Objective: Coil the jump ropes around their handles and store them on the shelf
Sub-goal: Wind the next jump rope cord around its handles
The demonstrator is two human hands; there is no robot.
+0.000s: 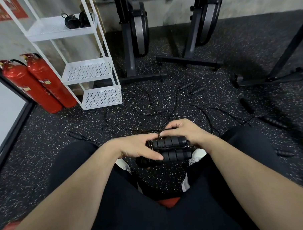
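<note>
Arms: mine, bare to the elbow, no sleeves showing.
Left hand [137, 149]: no ring, no watch.
Right hand [183, 132]: bare too.
Trousers [160, 219]: black, at 6 o'clock.
Shoes [196, 156]: white, grey trim, between my knees.

Even indoor light, soft shadows under gym frames, wide-angle bend at edges, slight blur far right

— What colours do I have here?
— Black handles [171, 148], black cords [166, 113], a white shelf [90, 72] (perforated trays), two red extinguishers [35, 85].
— And the floor [59, 145]?
— I see black, speckled white.
</note>
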